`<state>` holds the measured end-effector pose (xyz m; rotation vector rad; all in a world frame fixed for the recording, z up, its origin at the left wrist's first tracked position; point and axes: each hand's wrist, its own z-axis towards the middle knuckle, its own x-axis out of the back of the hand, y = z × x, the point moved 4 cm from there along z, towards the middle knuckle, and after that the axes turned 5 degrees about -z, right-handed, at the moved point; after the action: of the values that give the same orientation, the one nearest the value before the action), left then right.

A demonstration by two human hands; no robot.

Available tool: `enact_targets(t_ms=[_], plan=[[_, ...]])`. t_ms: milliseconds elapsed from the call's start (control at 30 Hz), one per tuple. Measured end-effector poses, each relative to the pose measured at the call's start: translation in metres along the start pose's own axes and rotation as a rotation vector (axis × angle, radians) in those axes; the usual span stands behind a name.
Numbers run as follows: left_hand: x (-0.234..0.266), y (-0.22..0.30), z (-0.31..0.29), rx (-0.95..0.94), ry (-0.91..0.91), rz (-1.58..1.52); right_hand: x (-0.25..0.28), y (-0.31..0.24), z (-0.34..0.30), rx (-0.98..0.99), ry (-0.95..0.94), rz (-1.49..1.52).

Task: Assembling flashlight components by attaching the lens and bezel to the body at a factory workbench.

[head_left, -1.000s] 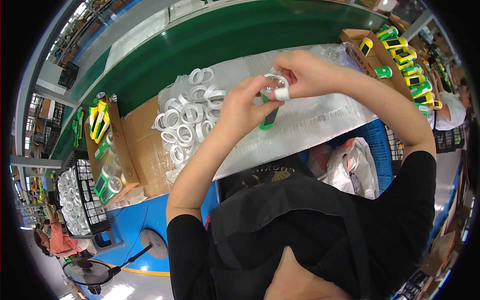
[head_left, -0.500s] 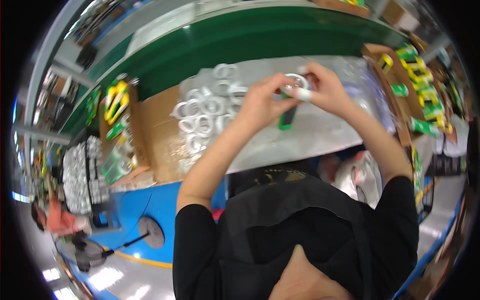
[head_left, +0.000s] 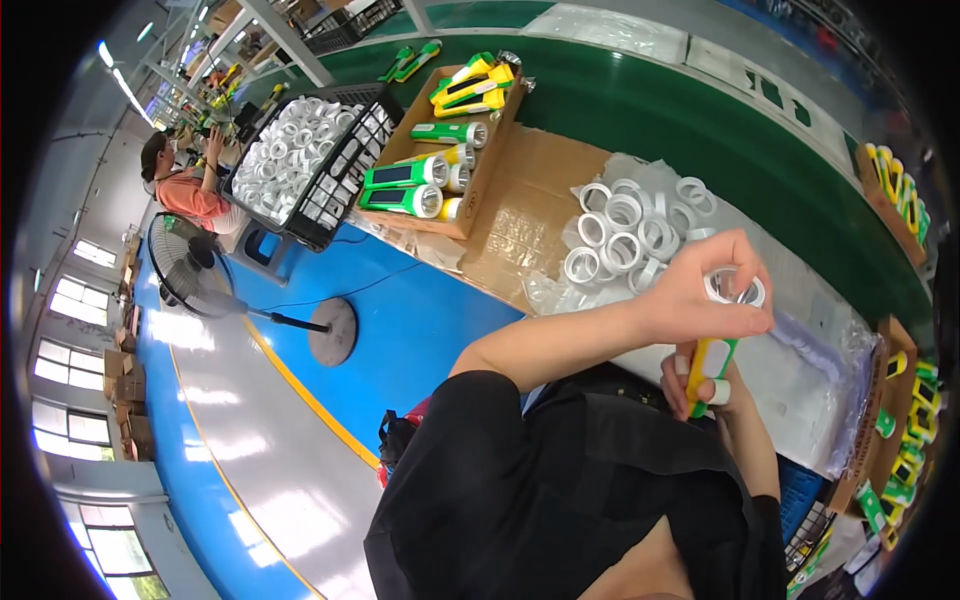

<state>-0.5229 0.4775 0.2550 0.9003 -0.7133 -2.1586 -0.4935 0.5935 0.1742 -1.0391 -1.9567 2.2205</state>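
Observation:
A green-and-yellow flashlight (head_left: 711, 362) stands roughly upright between my hands, with its clear lens end up. Around that end sits a white ring (head_left: 757, 295). From above, my left hand (head_left: 700, 285) curls its thumb and fingers round the ringed head. Lower down, my right hand (head_left: 738, 393) grips the flashlight's body, white wraps showing on some of its fingers. Beside my left hand, several loose white rings (head_left: 622, 250) lie in a pile on clear plastic.
Flashlights fill a cardboard box (head_left: 490, 190) at the far left. Beyond it stands a black crate (head_left: 335, 215) of white rings. Another cardboard box (head_left: 862, 450) with flashlights is at the right. A floor fan (head_left: 190, 265) stands left, near a seated person (head_left: 190, 190).
The view has swung left. My left hand now wraps over the flashlight's head, and my right hand has moved down to its body, where before both hands were at the ring.

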Motion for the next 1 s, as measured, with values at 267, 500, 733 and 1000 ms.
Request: enact_targets(t_ms=[267,500,733,1000], plan=[[0.138,0.166,0.024,-0.211,0.124,1.356,0.051,-0.016,0.043,0.449,0.599,-1.183],[0.351,0.190,-0.035,0.436,0.101,1.734,0.077,0.004,0.022,0.324,0.799,-0.577],[0.448,0.154,0.001,0.550,0.098,2.190,0.093,0.000,0.029,0.288,0.898,-0.606],[0.493,0.130,0.017,0.820,0.070,2.414,0.089,0.006,0.048,0.284,0.782,-0.735]])
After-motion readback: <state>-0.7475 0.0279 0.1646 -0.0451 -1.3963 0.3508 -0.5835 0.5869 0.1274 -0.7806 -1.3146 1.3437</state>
